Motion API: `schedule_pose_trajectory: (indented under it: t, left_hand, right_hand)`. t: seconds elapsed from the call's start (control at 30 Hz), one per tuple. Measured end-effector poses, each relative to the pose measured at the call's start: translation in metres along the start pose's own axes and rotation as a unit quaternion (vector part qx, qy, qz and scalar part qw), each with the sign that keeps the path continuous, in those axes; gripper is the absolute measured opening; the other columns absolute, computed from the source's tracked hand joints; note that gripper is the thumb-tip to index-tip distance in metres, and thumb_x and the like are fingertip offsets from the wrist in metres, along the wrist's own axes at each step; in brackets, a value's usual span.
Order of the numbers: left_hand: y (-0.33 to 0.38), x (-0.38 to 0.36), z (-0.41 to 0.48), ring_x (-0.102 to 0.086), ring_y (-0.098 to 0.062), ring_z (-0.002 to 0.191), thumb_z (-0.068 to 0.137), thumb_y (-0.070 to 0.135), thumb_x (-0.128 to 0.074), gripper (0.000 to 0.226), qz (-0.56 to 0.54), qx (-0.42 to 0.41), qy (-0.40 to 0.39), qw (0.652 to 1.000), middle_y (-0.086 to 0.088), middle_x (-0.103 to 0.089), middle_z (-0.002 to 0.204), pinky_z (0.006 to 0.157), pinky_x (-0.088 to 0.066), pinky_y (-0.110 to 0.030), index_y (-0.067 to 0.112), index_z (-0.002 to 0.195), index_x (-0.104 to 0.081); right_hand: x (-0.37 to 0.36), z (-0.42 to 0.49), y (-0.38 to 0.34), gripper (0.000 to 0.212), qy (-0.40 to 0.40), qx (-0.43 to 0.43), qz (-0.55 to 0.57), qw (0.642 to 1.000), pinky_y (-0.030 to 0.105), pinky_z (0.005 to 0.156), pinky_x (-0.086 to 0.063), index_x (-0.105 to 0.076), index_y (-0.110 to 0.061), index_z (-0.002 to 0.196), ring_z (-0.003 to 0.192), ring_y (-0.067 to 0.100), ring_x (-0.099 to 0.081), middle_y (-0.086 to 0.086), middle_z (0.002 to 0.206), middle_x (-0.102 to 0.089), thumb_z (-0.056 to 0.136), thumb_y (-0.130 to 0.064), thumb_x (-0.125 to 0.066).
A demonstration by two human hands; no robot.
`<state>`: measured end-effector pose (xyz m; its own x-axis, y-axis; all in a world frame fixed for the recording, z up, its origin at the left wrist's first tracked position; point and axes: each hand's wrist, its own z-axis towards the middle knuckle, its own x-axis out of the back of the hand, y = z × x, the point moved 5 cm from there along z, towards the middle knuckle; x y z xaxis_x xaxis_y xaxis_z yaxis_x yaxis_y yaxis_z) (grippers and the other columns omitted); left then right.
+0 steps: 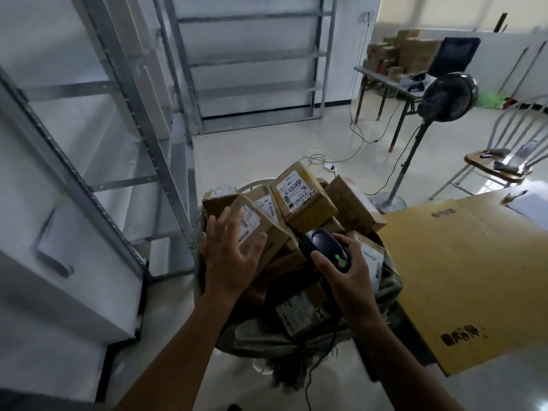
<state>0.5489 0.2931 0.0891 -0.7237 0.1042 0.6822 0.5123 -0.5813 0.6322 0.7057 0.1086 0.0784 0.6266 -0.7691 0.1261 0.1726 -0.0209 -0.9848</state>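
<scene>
A sack (388, 287) on the floor is heaped with several small cardboard parcels bearing white shipping labels. My left hand (229, 252) hovers with fingers spread over a labelled parcel (252, 222) at the left of the heap; whether it touches is unclear. My right hand (345, 271) grips a black barcode scanner (324, 247) with a green light on its top, held just above the heap's middle. Its cable hangs down toward the floor. A larger parcel (302, 200) with handwriting on its label sits at the top of the heap.
Bare metal shelving (124, 93) stands to the left and behind. A flat cardboard sheet (462, 268) covers a surface at right. A standing fan (444, 99), a chair (501, 167), loose floor cables, and a table (382, 77) stacked with boxes lie beyond.
</scene>
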Motion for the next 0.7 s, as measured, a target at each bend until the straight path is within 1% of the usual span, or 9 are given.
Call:
schedule_pose_trajectory:
  t: [0.13, 0.2, 0.33, 0.37, 0.47, 0.5, 0.53, 0.6, 0.7]
  left_hand:
    - [0.025, 0.008, -0.029, -0.027, -0.035, 0.153, 0.091, 0.068, -0.041, 0.078, 0.028, -0.002, 0.015, 0.999, -0.008, -0.037, 0.161, 0.12, -0.025, -0.066, 0.022, 0.153, -0.043]
    - [0.035, 0.018, -0.049, -0.031, -0.034, 0.15, 0.092, 0.065, -0.045, 0.072, 0.038, -0.007, 0.038, 0.999, -0.009, -0.039, 0.158, 0.118, -0.029, -0.066, 0.023, 0.151, -0.043]
    - [0.042, 0.044, -0.094, -0.035, -0.03, 0.145, 0.095, 0.06, -0.048, 0.067, 0.039, 0.006, 0.075, 0.996, -0.011, -0.042, 0.153, 0.114, -0.035, -0.066, 0.02, 0.149, -0.045]
    - [0.041, 0.05, -0.102, -0.036, -0.031, 0.145, 0.095, 0.059, -0.048, 0.067, 0.042, 0.008, 0.084, 0.996, -0.012, -0.043, 0.152, 0.113, -0.036, -0.066, 0.018, 0.148, -0.046]
    - [0.035, 0.07, -0.135, -0.037, -0.036, 0.147, 0.096, 0.055, -0.051, 0.065, 0.051, 0.022, 0.109, 0.993, -0.013, -0.046, 0.153, 0.114, -0.034, -0.068, 0.015, 0.148, -0.049]
    - [0.032, 0.075, -0.146, -0.037, -0.037, 0.148, 0.096, 0.054, -0.052, 0.065, 0.053, 0.029, 0.115, 0.991, -0.013, -0.046, 0.154, 0.114, -0.033, -0.068, 0.015, 0.148, -0.049]
    - [0.03, 0.082, -0.158, -0.036, -0.038, 0.148, 0.095, 0.054, -0.053, 0.065, 0.053, 0.037, 0.12, 0.991, -0.012, -0.045, 0.155, 0.114, -0.033, -0.069, 0.016, 0.148, -0.048]
    - [0.022, 0.094, -0.184, -0.034, -0.037, 0.149, 0.094, 0.056, -0.052, 0.066, 0.052, 0.053, 0.132, 0.988, -0.011, -0.045, 0.157, 0.115, -0.031, -0.069, 0.019, 0.148, -0.047]
    - [0.016, 0.119, -0.227, -0.028, -0.035, 0.152, 0.093, 0.061, -0.046, 0.071, 0.053, 0.09, 0.152, 0.983, -0.012, -0.043, 0.159, 0.118, -0.027, -0.068, 0.018, 0.149, -0.048]
  right_hand:
    - [0.019, -0.011, -0.007, 0.051, -0.027, 0.004, 0.02, 0.999, 0.017, 0.082, -0.056, -0.052, -0.027, 0.132, 0.107, -0.008, -0.061, -0.008, 0.127, -0.059, 0.088, -0.028, -0.078]
    - [0.023, -0.021, -0.012, 0.052, -0.044, 0.009, 0.025, 0.999, 0.016, 0.082, -0.056, -0.052, -0.025, 0.133, 0.106, -0.007, -0.061, -0.007, 0.126, -0.058, 0.088, -0.027, -0.078]
    - [0.021, -0.05, -0.028, 0.051, -0.091, 0.031, 0.045, 0.994, 0.011, 0.078, -0.054, -0.051, -0.019, 0.134, 0.101, -0.012, -0.061, -0.008, 0.122, -0.058, 0.089, -0.021, -0.077]
    - [0.018, -0.055, -0.03, 0.052, -0.101, 0.032, 0.047, 0.993, 0.014, 0.08, -0.055, -0.051, -0.021, 0.133, 0.102, -0.01, -0.062, -0.008, 0.123, -0.058, 0.088, -0.024, -0.078]
    - [0.007, -0.077, -0.036, 0.058, -0.134, 0.021, 0.055, 0.989, 0.035, 0.088, -0.062, -0.053, -0.033, 0.13, 0.11, 0.004, -0.065, -0.015, 0.122, -0.061, 0.081, -0.045, -0.081]
    - [0.004, -0.084, -0.037, 0.059, -0.143, 0.018, 0.06, 0.988, 0.039, 0.088, -0.063, -0.054, -0.035, 0.129, 0.111, 0.008, -0.066, -0.017, 0.121, -0.061, 0.079, -0.049, -0.083]
    - [0.0, -0.093, -0.037, 0.06, -0.153, 0.018, 0.064, 0.986, 0.04, 0.088, -0.063, -0.055, -0.035, 0.129, 0.112, 0.011, -0.067, -0.017, 0.121, -0.062, 0.078, -0.05, -0.084]
    - [-0.007, -0.111, -0.042, 0.058, -0.176, 0.023, 0.069, 0.982, 0.037, 0.087, -0.062, -0.055, -0.033, 0.129, 0.111, 0.013, -0.067, -0.011, 0.124, -0.061, 0.08, -0.044, -0.084]
    - [-0.018, -0.143, -0.049, 0.062, -0.221, 0.023, 0.066, 0.973, 0.037, 0.087, -0.063, -0.053, -0.031, 0.133, 0.11, 0.016, -0.068, -0.005, 0.129, -0.058, 0.079, -0.042, -0.081]
